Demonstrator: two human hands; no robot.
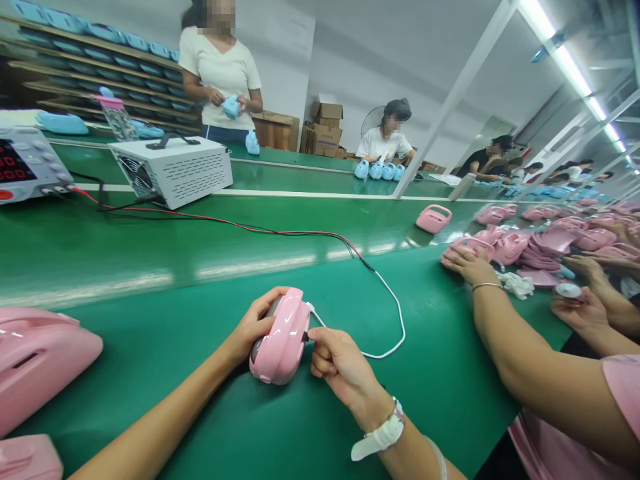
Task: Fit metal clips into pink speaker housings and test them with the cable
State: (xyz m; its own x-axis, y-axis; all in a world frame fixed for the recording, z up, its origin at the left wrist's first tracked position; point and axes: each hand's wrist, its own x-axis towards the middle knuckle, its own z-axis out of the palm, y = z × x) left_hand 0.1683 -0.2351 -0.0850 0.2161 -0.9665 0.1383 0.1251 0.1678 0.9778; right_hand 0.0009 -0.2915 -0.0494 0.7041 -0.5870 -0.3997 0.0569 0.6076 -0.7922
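Note:
A glossy pink plastic device (283,340) with a dark rounded side, possibly a portable speaker, stands on the green table mat. My left hand (257,325) is wrapped around its dark side, the fingers partly hidden behind it. A white cable (401,327) runs to the device's right side near the top. Below that plug, my right hand (340,363) pinches a small flat black piece (306,337) against the same side; how far it sits inside I cannot tell. The white cable joins red and black wires (280,233).
Pink housings (45,360) lie at the left. A grey vented box (185,167) and a power supply (30,163) stand behind. At the right, a co-worker's arm (505,333) reaches towards a pile of pink parts (510,248). Several other people work beyond.

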